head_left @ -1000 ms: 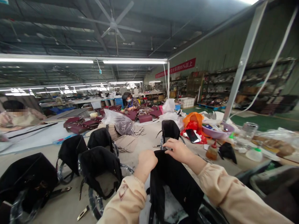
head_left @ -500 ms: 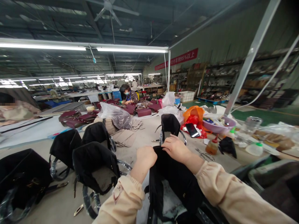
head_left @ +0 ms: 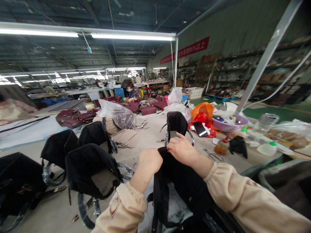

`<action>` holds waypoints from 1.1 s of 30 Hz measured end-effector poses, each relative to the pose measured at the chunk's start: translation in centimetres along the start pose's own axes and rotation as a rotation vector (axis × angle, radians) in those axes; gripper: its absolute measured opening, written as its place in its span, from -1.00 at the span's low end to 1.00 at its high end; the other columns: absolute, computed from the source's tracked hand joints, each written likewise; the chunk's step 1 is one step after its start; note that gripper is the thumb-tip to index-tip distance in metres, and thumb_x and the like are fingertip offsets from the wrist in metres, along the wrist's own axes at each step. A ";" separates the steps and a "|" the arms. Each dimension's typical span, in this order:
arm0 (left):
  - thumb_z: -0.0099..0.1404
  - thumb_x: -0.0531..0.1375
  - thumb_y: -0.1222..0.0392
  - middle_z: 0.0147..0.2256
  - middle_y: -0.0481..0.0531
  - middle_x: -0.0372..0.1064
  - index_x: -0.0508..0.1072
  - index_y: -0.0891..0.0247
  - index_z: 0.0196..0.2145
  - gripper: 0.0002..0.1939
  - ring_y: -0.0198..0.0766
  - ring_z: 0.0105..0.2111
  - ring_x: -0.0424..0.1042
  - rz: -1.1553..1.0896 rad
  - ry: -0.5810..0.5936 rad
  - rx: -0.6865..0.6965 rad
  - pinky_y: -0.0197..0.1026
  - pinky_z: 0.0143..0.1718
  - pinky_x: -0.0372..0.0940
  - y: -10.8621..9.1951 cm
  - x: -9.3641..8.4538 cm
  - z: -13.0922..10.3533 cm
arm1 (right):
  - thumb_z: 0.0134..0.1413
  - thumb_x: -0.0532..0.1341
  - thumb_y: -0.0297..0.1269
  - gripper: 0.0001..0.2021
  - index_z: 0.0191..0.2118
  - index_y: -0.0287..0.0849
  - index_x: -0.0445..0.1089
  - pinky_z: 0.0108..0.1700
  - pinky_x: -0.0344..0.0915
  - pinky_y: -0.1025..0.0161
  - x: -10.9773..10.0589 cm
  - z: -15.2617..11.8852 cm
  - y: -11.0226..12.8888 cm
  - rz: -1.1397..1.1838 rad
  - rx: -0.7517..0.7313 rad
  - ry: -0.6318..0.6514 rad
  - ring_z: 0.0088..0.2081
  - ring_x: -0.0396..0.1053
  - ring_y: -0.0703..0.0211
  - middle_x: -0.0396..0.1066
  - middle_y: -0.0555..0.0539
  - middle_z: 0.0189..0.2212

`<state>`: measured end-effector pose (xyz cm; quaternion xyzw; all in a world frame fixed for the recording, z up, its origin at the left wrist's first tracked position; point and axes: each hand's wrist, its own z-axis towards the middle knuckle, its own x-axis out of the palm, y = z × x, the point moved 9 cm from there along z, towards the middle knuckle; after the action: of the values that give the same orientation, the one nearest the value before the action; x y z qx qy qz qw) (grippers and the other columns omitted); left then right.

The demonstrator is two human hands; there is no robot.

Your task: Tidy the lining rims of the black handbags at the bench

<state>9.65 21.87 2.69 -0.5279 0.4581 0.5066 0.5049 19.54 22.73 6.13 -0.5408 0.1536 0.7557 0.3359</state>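
Observation:
A black handbag (head_left: pixel 191 184) stands right in front of me with its mouth facing up, showing a pale patch inside. On the left of its far rim, my left hand (head_left: pixel 150 160) is closed, fingers curled over the edge. My right hand (head_left: pixel 181 149) grips the same rim just to the right, thumb and fingers pinching the fabric. Beyond my hands another black bag (head_left: pixel 177 122) stands upright with plastic-wrapped handles. More black bags, among them a nearby open one (head_left: pixel 91 168), sit to the left.
Scissors (head_left: pixel 213 155), a glue bottle (head_left: pixel 221 146) and a phone (head_left: pixel 200 128) lie to the right, before a purple basin (head_left: pixel 230 124). Grey-beige panels (head_left: pixel 127 137) and a clear plastic bag (head_left: pixel 116 113) lie mid-table. Co-workers sit farther off among maroon pieces (head_left: pixel 148 110).
The view has tilted slightly down and shifted, so the surroundings appear higher. Both hands keep their hold on the handbag's rim, with barely any movement against it.

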 end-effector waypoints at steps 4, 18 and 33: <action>0.28 -0.06 0.11 -0.31 0.22 0.52 0.54 0.27 -0.31 -0.61 -0.03 -0.26 0.50 0.006 -0.012 0.013 -0.11 -0.26 0.34 0.0 0.0 0.0 | 0.10 0.17 -0.34 -0.89 -0.37 -0.16 0.44 0.16 -0.10 0.05 0.2 0.1 -0.2 -0.015 0.005 -0.009 -0.25 0.32 0.15 0.39 -0.04 -0.38; 0.29 -0.07 0.09 -0.30 0.24 0.50 0.52 0.29 -0.27 -0.60 -0.03 -0.24 0.49 0.054 0.056 -0.005 -0.11 -0.25 0.32 0.1 0.4 0.3 | 0.11 0.15 -0.36 -0.88 -0.38 -0.20 0.43 0.17 -0.16 -0.01 0.8 0.4 -0.6 0.051 -0.008 0.064 -0.21 0.31 0.10 0.38 -0.08 -0.36; 0.27 0.02 0.03 -0.32 0.10 0.50 0.46 0.18 -0.23 -0.71 -0.07 -0.31 0.48 0.034 -0.034 0.040 -0.15 -0.32 0.28 0.1 0.2 0.2 | 0.12 0.14 -0.37 -0.85 -0.41 -0.18 0.44 0.15 -0.13 -0.01 1.5 0.1 -1.3 0.171 0.009 0.053 -0.20 0.29 0.12 0.37 -0.05 -0.34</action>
<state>9.52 22.05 2.46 -0.5014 0.4683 0.5146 0.5143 20.09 24.21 4.98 -0.5442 0.2115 0.7661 0.2686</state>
